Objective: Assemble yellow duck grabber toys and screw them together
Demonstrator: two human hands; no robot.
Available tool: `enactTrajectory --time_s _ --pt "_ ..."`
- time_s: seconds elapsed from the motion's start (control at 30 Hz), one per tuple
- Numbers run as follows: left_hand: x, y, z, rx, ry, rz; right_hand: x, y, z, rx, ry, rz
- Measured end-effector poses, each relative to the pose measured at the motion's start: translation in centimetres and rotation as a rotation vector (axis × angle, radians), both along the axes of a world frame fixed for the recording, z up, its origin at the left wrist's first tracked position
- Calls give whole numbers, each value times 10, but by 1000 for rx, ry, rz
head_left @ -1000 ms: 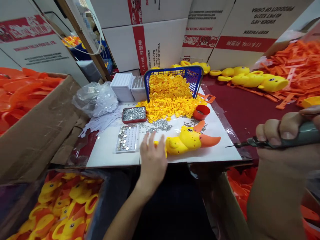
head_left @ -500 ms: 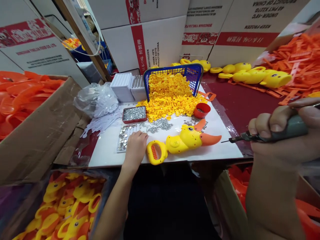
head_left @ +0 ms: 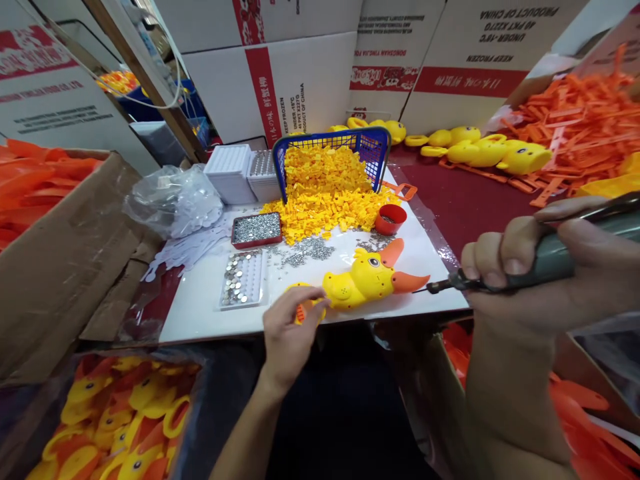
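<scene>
Duck [head_left: 357,283]: on desk [head_left: 195,307], beak [head_left: 407,282] to R
L grip [head_left: 290,333]: at duck's handle [head_left: 300,313], can't tell if clamped
R grip [head_left: 545,307]: clamped rnd screwdriver [head_left: 555,257], tip [head_left: 434,287] nr beak
Behind: metal bits [head_left: 310,251], red cup [head_left: 391,220], blue basket [head_left: 333,138] w/ yellow pcs [head_left: 325,173]

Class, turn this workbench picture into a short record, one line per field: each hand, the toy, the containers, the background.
Left hand: the left hand is at the toy's ring handle; grip unclear
Right hand: the right hand holds a dark green driver, bit toward the beak; contact unclear
Toy: yellow duck, lying on a white surface
Containers: blue basket with yellow pieces; red tray of small metal parts; red cup
Background: printed cartons
</scene>
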State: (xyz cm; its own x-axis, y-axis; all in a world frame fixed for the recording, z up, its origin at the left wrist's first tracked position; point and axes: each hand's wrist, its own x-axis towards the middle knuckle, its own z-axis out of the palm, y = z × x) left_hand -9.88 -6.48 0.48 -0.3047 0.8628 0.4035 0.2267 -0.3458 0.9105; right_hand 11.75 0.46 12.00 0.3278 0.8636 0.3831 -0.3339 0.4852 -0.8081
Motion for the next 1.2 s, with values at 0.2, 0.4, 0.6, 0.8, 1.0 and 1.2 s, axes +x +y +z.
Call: enactTrajectory --time_s 0.2,0.4,0.6,0.8,1.0,1.2 --pt "73 -10 5 -443 -959 -407 -10 -32 6 74 -27 356" --pt "82 -10 9 -640 -1246 -534 1 -46 9 37 -107 417" --pt "83 -12 12 -637 -1295 -530 0 -42 3 92 -103 403" --pt "85 -12 12 -650 -1283 -491 3 -41 -1 139 -137 442" --pt "82 -10 11 -579 -1157 -389 -1 -45 0 73 -139 371" --pt "82 -8 12 -580 -1223 -431 -5 -46 0 34 -143 271"
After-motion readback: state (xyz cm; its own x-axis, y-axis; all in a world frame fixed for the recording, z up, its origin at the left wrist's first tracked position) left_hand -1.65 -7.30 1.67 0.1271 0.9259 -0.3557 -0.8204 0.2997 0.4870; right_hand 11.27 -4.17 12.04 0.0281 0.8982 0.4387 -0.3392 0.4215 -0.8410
